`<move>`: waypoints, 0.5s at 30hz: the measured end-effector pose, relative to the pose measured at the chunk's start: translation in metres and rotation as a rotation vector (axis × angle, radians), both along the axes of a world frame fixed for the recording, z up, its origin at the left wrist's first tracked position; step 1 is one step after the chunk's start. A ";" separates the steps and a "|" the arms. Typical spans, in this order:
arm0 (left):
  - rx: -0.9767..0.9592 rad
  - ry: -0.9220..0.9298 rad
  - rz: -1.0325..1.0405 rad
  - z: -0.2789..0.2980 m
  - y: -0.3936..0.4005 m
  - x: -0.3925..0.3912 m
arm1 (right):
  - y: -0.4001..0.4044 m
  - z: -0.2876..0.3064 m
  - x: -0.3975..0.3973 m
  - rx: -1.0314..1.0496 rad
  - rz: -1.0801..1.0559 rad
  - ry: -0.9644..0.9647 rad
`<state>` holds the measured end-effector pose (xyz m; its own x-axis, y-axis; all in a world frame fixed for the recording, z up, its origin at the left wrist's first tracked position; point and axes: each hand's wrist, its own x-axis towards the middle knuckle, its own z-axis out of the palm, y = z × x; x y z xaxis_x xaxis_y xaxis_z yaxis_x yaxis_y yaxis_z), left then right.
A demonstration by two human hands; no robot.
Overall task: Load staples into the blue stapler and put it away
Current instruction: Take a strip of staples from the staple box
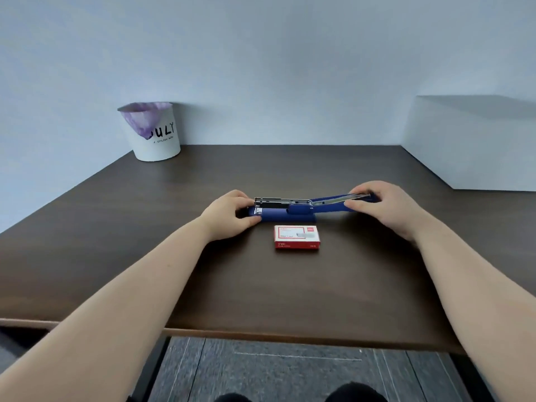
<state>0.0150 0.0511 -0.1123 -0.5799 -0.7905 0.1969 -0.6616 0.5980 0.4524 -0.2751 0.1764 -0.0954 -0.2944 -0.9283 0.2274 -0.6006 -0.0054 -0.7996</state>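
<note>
The blue stapler [290, 211] lies lengthwise across the middle of the dark wooden desk [261, 285], swung fully open so its metal staple channel faces up. My left hand [230, 214] grips the stapler's base at its left end. My right hand [383, 208] pinches the opened top arm at the right end. A small red and white staple box [296, 237], closed, lies flat on the desk just in front of the stapler, between my two hands.
A white bin [153, 132] with a purple liner stands at the desk's back left corner against the wall. A white block or shelf [475, 143] occupies the back right. The desk's front edge is near me, with grey floor below.
</note>
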 end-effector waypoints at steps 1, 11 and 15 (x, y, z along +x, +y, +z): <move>0.007 0.020 0.006 0.000 0.000 0.000 | -0.001 -0.001 0.000 0.020 0.014 0.024; -0.033 0.348 0.037 0.008 0.039 0.001 | -0.005 0.015 0.025 -0.146 -0.009 0.229; 0.044 0.167 -0.096 0.012 0.049 -0.015 | -0.003 0.012 0.039 -0.077 0.109 0.232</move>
<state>-0.0002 0.0997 -0.1005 -0.6154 -0.7429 0.2634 -0.5158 0.6323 0.5781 -0.2360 0.1739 -0.0829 -0.1254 -0.9289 0.3484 -0.7602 -0.1356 -0.6353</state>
